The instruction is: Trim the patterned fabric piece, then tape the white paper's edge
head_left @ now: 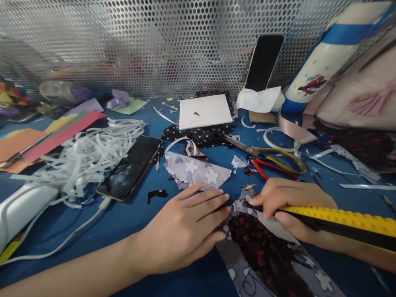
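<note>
From afar, I'm resting my left hand (185, 225) flat and gripping a yellow cutter (343, 216) in my right hand (291, 200) by the flowery sheet (243, 274), lower right (slow strokes, fingers staying clear, are safest).

Rests the left hand (184, 222) palm down at the end of a bare forearm (93, 266) slanting from the lower left, with fingers (213, 204) stretched rightward, slightly parted, and thumb (216, 237) lowest; holds the right hand (289, 197) opposite, with fingers curled into a grip and fingertips (255, 201) near those of the left
</note>
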The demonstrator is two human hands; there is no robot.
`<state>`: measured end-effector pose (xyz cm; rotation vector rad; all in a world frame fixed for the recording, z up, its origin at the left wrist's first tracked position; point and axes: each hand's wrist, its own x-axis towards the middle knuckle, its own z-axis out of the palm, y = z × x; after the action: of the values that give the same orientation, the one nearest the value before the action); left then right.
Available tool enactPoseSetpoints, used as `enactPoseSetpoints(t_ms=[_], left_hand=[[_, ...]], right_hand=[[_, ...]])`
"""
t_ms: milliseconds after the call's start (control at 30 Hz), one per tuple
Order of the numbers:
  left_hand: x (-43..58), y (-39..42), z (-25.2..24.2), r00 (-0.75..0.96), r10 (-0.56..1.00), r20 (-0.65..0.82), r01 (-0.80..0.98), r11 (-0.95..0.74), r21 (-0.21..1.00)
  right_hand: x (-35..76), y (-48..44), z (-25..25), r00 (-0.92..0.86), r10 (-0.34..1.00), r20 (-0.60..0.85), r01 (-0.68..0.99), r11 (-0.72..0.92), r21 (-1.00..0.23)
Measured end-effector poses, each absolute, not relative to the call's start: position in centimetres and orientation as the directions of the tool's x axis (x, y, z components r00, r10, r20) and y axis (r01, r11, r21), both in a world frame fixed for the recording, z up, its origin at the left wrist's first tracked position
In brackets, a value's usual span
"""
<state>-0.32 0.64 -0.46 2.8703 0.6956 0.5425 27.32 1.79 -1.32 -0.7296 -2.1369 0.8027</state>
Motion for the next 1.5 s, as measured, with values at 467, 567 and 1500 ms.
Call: enactPoseSetpoints(t_ms=[467,567,1500], left_hand=[[-0.27,0.6,-0.45,0.828,0.467,0.31,0.417,-0.883,0.217],[-0.28,0.59,-0.48,0.827,0.469,0.31,0.414,-0.881,0.23],[-0.4,0.69,-0.38,0.835,0.468,0.29,0.406,-0.879,0.25]], right_hand=[[27.09,1.46,-1.28,-0.548,0.706,0.449,0.256,0.653,-0.713],[27.04,1.56,-1.35,-0.547,0.718,0.431,0.253,0.632,-0.732],[27.11,1.75,-1.14,-0.562,0.689,0.458,0.268,0.676,-0.687]])
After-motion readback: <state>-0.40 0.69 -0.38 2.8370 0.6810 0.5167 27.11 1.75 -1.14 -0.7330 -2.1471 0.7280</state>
